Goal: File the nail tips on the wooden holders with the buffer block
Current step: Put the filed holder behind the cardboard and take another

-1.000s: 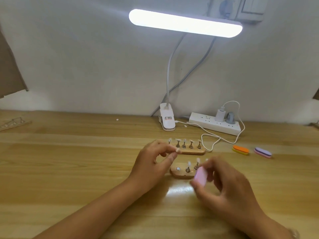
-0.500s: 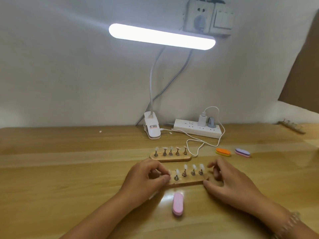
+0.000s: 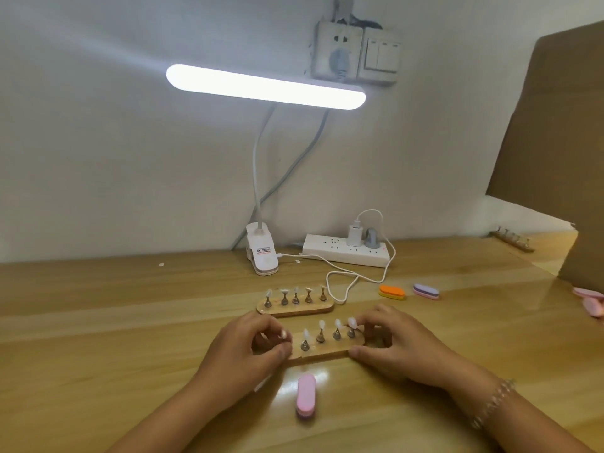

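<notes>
Buffer, likely light and spongy: pinch its long sides. My left hand and right hand clasp holder ends.

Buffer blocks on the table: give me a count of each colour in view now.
Pink: 3. That is the near pink block plus two pink pieces cropped by the right edge, which are likely blocks.
Orange: 1, the orange block
Purple: 1, the purple block
Total: 5
</notes>
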